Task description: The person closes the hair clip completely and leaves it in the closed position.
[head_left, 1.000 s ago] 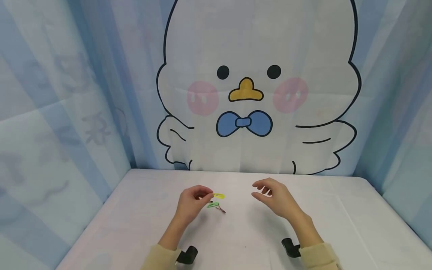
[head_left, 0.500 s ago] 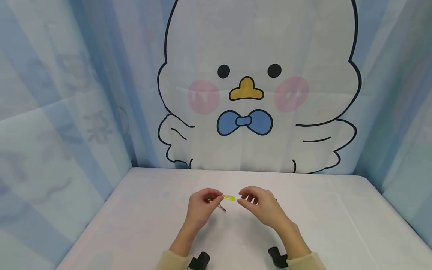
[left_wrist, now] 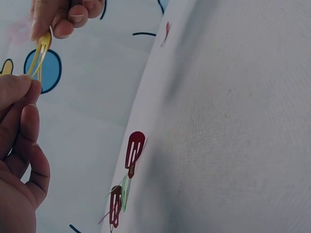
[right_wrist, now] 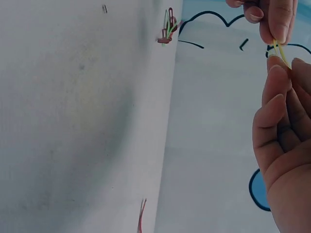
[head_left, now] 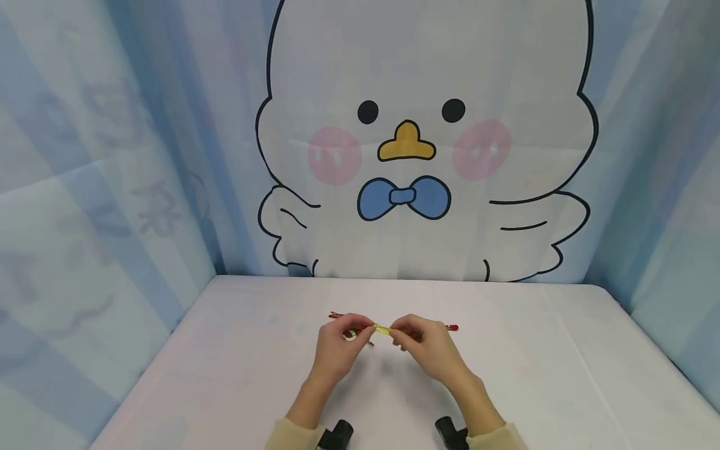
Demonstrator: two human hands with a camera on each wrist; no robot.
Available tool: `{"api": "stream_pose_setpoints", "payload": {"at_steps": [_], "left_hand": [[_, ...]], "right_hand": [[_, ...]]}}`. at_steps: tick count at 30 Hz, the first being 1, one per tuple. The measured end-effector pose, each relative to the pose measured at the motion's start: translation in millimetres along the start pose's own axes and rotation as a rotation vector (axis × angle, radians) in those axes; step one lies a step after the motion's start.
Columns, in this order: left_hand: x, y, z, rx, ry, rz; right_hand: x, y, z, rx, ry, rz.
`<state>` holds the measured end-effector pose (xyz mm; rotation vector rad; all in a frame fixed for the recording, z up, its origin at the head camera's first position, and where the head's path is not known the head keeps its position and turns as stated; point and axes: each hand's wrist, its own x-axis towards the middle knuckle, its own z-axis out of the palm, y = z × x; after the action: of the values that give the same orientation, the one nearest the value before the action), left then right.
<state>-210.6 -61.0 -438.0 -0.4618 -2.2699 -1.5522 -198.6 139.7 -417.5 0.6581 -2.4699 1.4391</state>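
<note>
Okay so the right hand (head_left: 430, 347) is now joining in, pinching one end of the yellow clip (left_wrist: 45, 42) stretching between both hands while the left hand (head_left: 337, 347) is pinching the other, so it's looking like two-handed work.

This looks like a small curtained booth; whether it stands in a home, an office or a studio cannot be told. Cloth closes it on three visible sides: a back curtain (head_left: 388, 69) with a big cartoon bird (head_left: 427, 156) in a blue bow tie (head_left: 404, 197), a left curtain (head_left: 95, 206) in blue and white with faint, blurred characters (head_left: 159, 210), and a right curtain (head_left: 664, 169) in similar pale blues. A wide white desk (head_left: 405, 400) fills the floor of the nook, its far edge running along the back curtain. Close up, its surface shows a woven texture, like a cloth cover.
</note>
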Motion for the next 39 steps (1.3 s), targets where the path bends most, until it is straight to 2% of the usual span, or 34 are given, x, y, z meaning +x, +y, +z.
{"api": "stream_pose_setpoints", "payload": {"at_steps": [5,12,15,18,22,25,30,35,39], "left_hand": [[0.0,0.2,-0.3,-0.007,-0.003,0.037],[-0.1,-0.1,0.6,-0.073,-0.016,0.028],[-1.0,-0.7,1.4,-0.121,-0.019,-0.010],[-1.8,0.6,1.8,-0.197,-0.033,-0.078],[-1.8,1.6,3.0,-0.294,-0.070,-0.155],[-1.8,2.1,2.9,-0.322,-0.087,-0.187],[-1.0,4.2,1.6,-0.309,-0.108,-0.219],[-1.1,4.6,0.3,-0.275,-0.137,-0.204],[-2.9,4.8,-1.1,-0.231,-0.131,-0.190]], "right_hand": [[0.1,-1.3,3.3,0.017,0.032,0.022],[0.8,-2.6,1.3,0.069,0.071,0.052],[1.3,-2.4,0.7,0.113,0.080,0.060],[1.5,-2.2,0.5,0.140,0.095,0.062],[1.5,-2.5,0.1,0.149,0.132,0.073],[1.4,-3.3,0.0,0.143,0.148,0.081],[0.3,-4.3,0.5,0.110,0.160,0.071],[-0.8,-2.8,2.2,0.095,0.164,0.065],[-1.3,-2.6,4.3,0.075,0.156,0.056]]}}
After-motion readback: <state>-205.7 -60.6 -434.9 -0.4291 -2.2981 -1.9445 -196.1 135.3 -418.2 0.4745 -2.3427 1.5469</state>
